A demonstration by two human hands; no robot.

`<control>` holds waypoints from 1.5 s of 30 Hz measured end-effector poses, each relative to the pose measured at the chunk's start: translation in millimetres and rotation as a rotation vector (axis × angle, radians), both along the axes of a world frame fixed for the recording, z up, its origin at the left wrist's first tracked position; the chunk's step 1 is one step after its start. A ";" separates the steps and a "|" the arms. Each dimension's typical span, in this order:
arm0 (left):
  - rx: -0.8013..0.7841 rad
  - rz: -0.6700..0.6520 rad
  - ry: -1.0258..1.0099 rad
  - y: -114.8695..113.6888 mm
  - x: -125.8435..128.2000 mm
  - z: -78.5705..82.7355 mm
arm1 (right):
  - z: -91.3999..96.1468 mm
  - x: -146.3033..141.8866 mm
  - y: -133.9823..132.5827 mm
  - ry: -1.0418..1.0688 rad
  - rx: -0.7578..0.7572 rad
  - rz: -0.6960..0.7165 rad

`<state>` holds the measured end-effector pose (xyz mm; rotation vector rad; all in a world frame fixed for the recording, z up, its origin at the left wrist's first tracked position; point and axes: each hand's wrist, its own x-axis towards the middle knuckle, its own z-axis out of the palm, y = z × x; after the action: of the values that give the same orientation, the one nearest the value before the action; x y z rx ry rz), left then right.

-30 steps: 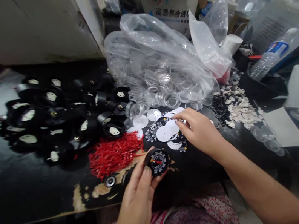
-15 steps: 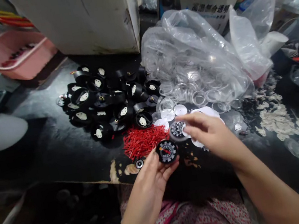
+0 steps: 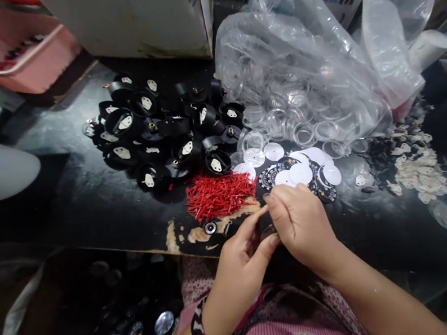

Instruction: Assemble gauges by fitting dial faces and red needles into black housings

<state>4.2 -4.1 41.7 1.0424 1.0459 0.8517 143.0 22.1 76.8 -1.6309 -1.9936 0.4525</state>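
My left hand (image 3: pixel 240 265) and my right hand (image 3: pixel 299 223) meet at the table's front edge, both closed around a small black round gauge (image 3: pixel 265 231) that they almost hide. Just beyond my fingers lie round dial faces (image 3: pixel 299 173), some white side up, some printed black. A heap of red needles (image 3: pixel 219 194) lies to the left of them. Behind the needles sits a pile of black gauge housings (image 3: pixel 162 135). A clear plastic bag of transparent lens rings (image 3: pixel 295 81) is at the back right.
A white box (image 3: pixel 138 16) stands at the back, a pink tray (image 3: pixel 11 54) at the far left. White punched scraps (image 3: pixel 416 169) lie at the right. Finished gauges (image 3: pixel 135 334) rest low down at the left, below the worn black table edge (image 3: pixel 133 245).
My right hand left the dial faces and came down onto the gauge in my left hand, covering it. The view tilted down and leftward, showing the pink tray and the gauges below the table.
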 end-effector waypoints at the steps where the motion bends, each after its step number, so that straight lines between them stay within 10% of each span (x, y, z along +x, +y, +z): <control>1: 0.017 -0.013 0.021 -0.9 0.2 0.5 | -2.7 -1.2 -0.4 -0.001 0.031 0.000; 20: 0.250 -0.328 0.357 4.5 -7.4 13.0 | -5.4 13.2 -13.9 -0.013 -0.039 0.063; 24: 0.109 -0.226 0.447 -37.9 -69.9 -15.8 | 7.4 23.8 -18.5 0.231 -0.245 0.144; 27: -0.027 0.088 0.766 -66.9 -140.0 -43.4 | 6.4 22.9 -15.6 0.261 -0.278 0.057; 30: 0.209 0.277 1.047 -61.1 -175.8 -40.9 | 2.8 6.2 -8.0 0.224 -0.286 0.165; 39: 0.493 0.426 0.983 90.6 -128.6 -7.9 | 10.1 -10.7 -10.9 0.130 -0.301 0.309; 45: 0.668 0.198 0.820 40.9 -107.0 -4.2 | 7.0 -15.9 -8.9 0.442 -0.524 0.169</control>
<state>-102.7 36.8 37.5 1.9756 1.6121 0.9833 127.1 13.2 83.8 -1.4678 -1.7598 1.3642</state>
